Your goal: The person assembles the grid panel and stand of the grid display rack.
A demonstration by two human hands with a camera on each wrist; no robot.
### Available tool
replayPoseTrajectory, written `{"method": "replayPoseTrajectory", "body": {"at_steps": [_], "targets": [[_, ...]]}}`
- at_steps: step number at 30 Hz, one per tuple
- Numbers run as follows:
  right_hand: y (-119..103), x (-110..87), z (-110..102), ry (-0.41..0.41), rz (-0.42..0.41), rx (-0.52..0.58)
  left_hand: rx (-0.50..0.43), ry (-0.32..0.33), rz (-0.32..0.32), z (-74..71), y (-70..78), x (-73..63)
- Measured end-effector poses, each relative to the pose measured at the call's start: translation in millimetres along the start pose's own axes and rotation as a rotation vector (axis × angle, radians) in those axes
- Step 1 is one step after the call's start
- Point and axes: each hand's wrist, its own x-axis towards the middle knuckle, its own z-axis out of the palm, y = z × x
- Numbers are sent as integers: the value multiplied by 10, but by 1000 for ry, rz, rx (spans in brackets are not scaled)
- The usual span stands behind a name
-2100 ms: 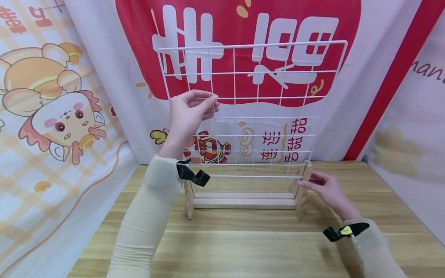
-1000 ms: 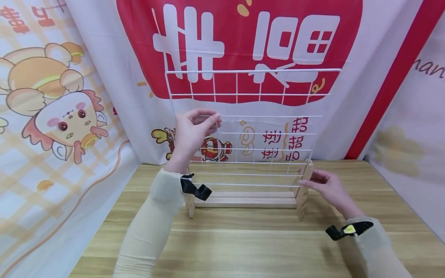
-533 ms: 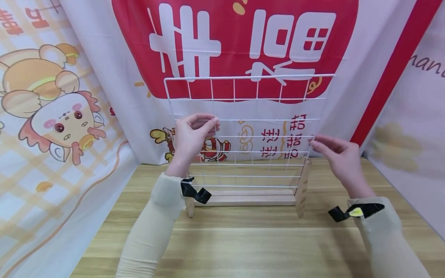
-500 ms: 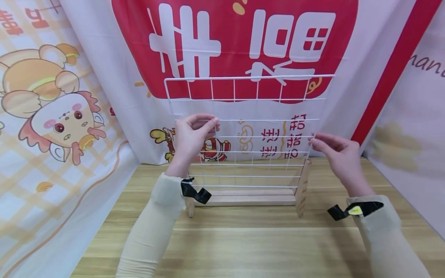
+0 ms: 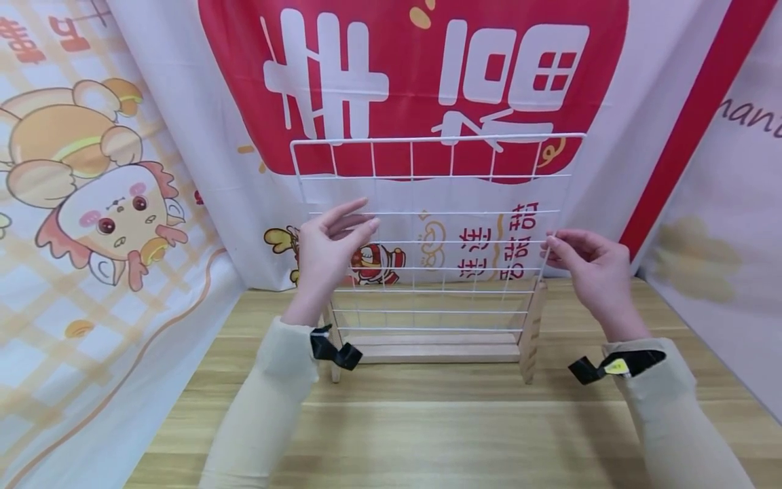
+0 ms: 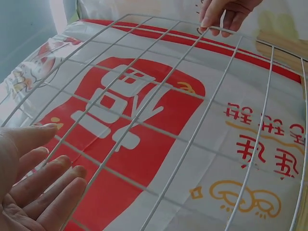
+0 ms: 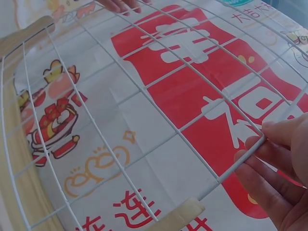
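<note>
A white wire grid panel stands upright in a wooden stand, its lower part between two side posts. My left hand is beside the panel's left part, thumb and fingers apart. In the left wrist view those fingers are extended, with nothing pinched between them. At the panel's right edge, my right hand pinches the outer wire just above the right post. The right wrist view shows the thumb and fingers of that hand on this wire, near a wooden post end.
The stand rests on a wood-grain table. Behind it hangs a white cloth with a red printed patch, and a cartoon-printed cloth covers the left side. Black straps circle both wrists.
The grid panel has come down lower in the stand. My right hand has moved from the right post up to the panel's edge wire. My left hand has let go of the wire.
</note>
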Motion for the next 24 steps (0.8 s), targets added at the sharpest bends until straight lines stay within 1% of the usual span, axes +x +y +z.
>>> {"method": "replayPoseTrajectory", "body": {"at_steps": [2,6,10,11,13,15,16,18,21,24], "targets": [[-7,-4,9,2,-2,-6,26,18,18,-106,-28,-38],[-16,-13,15,10,-1,-2,24,76,35,-348,-90,-74],[-12,-21,12,15,4,-2,-32,193,33,-575,-136,-75],[-11,-22,11,15,6,-4,-41,228,29,-618,-139,-76],[-10,-19,13,11,7,-2,-76,278,22,-689,-159,-65],[-9,-14,15,9,9,1,-98,298,12,-726,-172,-48],[-8,-13,15,9,10,2,-90,300,6,-730,-176,-37],[-7,-11,15,9,11,3,-74,286,-11,-721,-191,-5],[-1,-10,15,8,10,4,-45,267,-32,-668,-196,40],[4,-11,10,5,11,9,-8,271,-25,-607,-213,72]]}}
